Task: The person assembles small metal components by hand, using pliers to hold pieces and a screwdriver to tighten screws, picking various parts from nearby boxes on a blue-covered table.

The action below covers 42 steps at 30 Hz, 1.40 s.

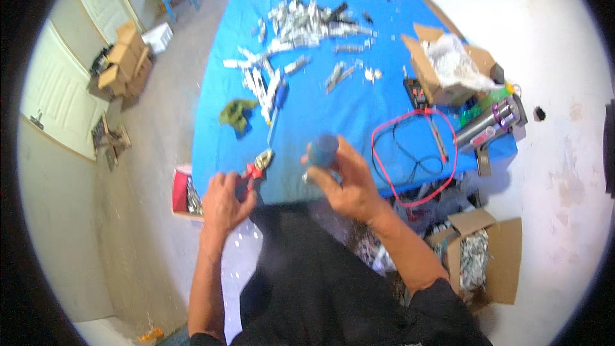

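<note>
My left hand (pixel 225 200) is closed around the red handles of a pair of pliers (pixel 257 165), whose metal jaws point up over the near edge of the blue table (pixel 333 112). My right hand (pixel 343 179) grips a blue handle-like object (pixel 322 149), blurred, held upright just above the table edge. A blue-handled screwdriver (pixel 278 104) lies on the table beyond the pliers. The two hands are a short way apart, both over the table's front edge.
Several small grey-white parts (pixel 301 22) lie scattered across the far table. A green rag (pixel 235 113), red and black test leads (pixel 416 154), an open cardboard box with plastic (pixel 448 64) and a grey tool (pixel 490 122) sit around. A box of parts (pixel 477 259) stands on the floor.
</note>
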Motion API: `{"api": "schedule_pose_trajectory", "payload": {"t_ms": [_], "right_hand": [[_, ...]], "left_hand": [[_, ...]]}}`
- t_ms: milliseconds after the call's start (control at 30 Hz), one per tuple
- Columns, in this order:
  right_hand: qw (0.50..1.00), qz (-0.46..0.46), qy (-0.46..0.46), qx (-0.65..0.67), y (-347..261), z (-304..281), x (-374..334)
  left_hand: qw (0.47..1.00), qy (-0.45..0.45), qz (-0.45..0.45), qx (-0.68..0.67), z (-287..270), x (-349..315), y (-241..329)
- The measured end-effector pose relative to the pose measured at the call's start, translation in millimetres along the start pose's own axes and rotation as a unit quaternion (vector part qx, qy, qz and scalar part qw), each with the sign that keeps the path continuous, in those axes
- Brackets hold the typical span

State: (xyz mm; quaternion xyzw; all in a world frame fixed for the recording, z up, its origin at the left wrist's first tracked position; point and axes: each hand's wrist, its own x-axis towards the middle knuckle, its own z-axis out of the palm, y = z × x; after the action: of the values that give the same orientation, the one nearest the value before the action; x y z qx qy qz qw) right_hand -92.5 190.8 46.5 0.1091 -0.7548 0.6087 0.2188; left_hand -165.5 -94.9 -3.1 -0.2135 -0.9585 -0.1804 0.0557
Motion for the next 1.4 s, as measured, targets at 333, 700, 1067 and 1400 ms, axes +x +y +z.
{"api": "schedule_pose_trajectory", "payload": {"t_ms": [333, 700, 1067, 1400], "right_hand": [[1.0, -0.018, 0.013, -0.012, -10, -4, 8], [1.0, -0.003, 0.005, -0.007, -14, -3, 6], [0.998, -0.044, -0.005, -0.032, -19, -3, 7], [0.997, -0.05, -0.044, -0.03, -15, -6, 31]], "left_hand": [[0.848, -0.117, -0.248, -0.454, -21, 6, 8], [0.898, 0.069, 0.131, -0.414, -155, 21, 119], [0.97, 0.083, 0.178, -0.146, -155, 24, 143], [0.969, 0.106, 0.193, -0.11, -156, 22, 143]]}}
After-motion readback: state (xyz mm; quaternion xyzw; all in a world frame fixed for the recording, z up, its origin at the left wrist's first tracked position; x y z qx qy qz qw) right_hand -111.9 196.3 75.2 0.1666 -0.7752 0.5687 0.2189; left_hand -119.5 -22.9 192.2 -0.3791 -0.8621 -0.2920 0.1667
